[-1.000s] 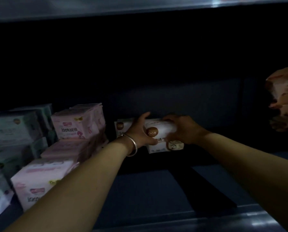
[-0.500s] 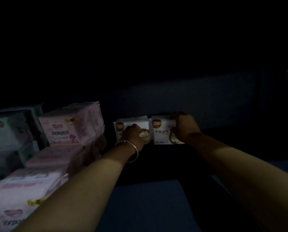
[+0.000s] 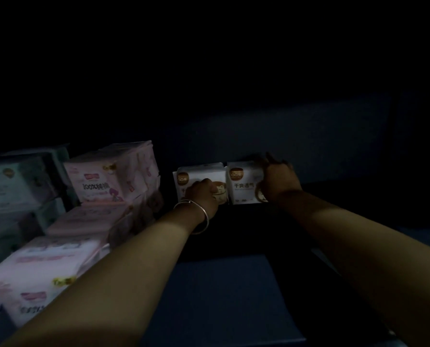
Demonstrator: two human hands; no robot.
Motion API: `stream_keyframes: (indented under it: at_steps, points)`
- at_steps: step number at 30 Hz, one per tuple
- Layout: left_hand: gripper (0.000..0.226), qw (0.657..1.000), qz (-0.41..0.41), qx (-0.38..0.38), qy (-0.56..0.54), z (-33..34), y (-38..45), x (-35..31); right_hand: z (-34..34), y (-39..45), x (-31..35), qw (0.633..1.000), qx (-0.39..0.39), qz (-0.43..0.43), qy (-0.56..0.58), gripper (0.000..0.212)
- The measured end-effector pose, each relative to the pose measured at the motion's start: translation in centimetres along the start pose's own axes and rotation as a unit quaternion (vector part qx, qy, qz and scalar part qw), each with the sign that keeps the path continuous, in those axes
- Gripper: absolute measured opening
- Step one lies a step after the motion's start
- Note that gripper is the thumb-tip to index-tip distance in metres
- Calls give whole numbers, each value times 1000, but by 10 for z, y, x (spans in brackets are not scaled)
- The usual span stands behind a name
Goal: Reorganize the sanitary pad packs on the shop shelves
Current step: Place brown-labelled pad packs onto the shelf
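Two white sanitary pad packs, upright, side by side and touching, at the back of the dark shelf (image 3: 224, 291). Left white pack (image 3: 199, 176) with a brown round logo at its top corner and a cartoon figure low on its face, partly hidden. Right white pack (image 3: 242, 182) with the same brown logo, four dark printed characters below it, small numerals at the bottom, too blurred to read surely. Left hand (image 3: 202, 194), silver bangle (image 3: 196, 216) on the wrist, against the front of the left pack, fingers curled on its face; whether gripping or only pressing, cannot tell. Right hand (image 3: 276, 179) grasping the right pack, fingers curled over its top right corner. Further left, just beside, a stack of pink packs (image 3: 114, 176), the top one printed "100%" with more characters. Nearer the camera, another pink pack (image 3: 44, 274) lying flat. At far left, pale green packs (image 3: 16, 181), writing unreadable.
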State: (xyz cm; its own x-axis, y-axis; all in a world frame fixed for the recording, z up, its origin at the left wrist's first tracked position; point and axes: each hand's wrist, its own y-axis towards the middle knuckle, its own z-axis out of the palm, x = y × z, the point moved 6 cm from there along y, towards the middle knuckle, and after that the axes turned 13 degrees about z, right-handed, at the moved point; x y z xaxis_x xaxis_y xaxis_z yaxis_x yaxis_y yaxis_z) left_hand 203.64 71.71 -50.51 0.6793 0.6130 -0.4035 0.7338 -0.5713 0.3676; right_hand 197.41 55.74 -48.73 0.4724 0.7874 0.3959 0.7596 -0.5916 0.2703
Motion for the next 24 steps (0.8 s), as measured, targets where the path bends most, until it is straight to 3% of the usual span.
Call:
stream_keyframes:
  at_steps: [2, 5, 8, 13, 20, 24]
  points:
    - [35, 1000, 5, 17, 20, -4, -10, -6, -5, -13, -2, 1000, 6, -2, -21, 71]
    - [39, 997, 18, 57, 45, -9, -31, -18, -17, -42, -1, 997, -3, -48, -67, 54]
    - [42, 994, 21, 81, 69, -19, -60, -35, -27, -83, -3, 993, 53, -57, -83, 39]
    - [37, 995, 68, 50, 59, -47, -132, -79, -64, -171, -8, 989, 25, -85, -119, 34]
    - [33, 984, 165, -43, 45, -62, -269, -123, -92, -314, -41, 987, -47, -150, -33, 38]
    - [34, 983, 176, 3, 46, -25, -343, -128, -68, -384, -73, 983, -42, -176, -16, 29]
